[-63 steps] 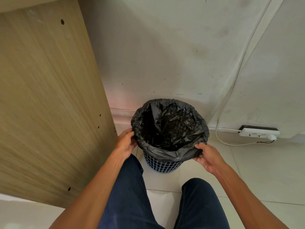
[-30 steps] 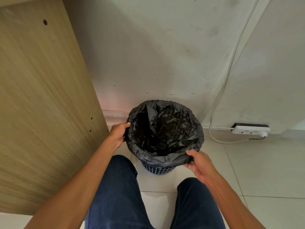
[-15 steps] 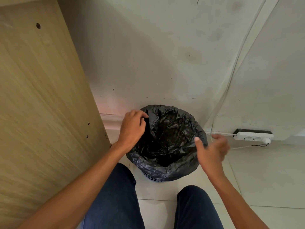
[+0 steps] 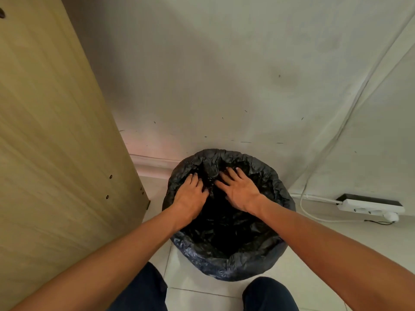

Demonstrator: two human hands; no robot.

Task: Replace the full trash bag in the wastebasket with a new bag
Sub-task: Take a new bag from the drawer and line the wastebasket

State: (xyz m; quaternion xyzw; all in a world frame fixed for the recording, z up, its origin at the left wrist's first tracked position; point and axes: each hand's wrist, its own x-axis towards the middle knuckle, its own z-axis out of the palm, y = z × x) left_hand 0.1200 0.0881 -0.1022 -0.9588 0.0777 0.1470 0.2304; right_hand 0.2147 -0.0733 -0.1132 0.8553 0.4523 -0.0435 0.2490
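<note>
A wooden panel [image 4: 56, 131] is noted at the left. The left hand [image 4: 190, 196] is laid inside the black trash bag [image 4: 224, 268], fingers extended and pressed on its far inner side, nothing gripped. The bag is found on the floor [image 4: 336, 254], its mouth folded outward so that the wastebasket beneath is hidden. The right hand [image 4: 241, 191] is spread flat just beside the left, judged to be pressing the bag down to seat it. A power strip [image 4: 370, 205] is recorded at the right, well apart.

Crinkled, faintly glossy black plastic bag [image 4: 226, 263]; matt wood-grain panel [image 4: 56, 142]; scuffed matt wall [image 4: 213, 75]; smooth glossy floor tiles [image 4: 318, 254].
</note>
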